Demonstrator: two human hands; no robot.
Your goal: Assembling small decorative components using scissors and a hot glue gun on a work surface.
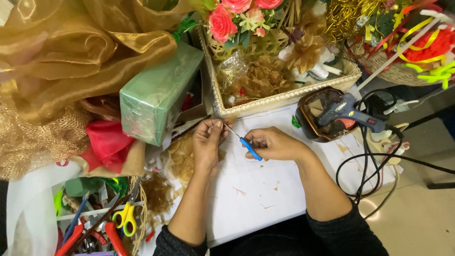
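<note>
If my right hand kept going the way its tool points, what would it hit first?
The right hand aims the blue-handled tool up-left, so its tip would meet the left hand's fingers first; behind them, the basket's beaded rim. Depth is uncertain.

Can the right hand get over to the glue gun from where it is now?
Probably yes. The right hand holds a blue-handled tool, so it would have to put that down first. The glue gun lies in a brown dish just to its right, with only bare white table between.
</note>
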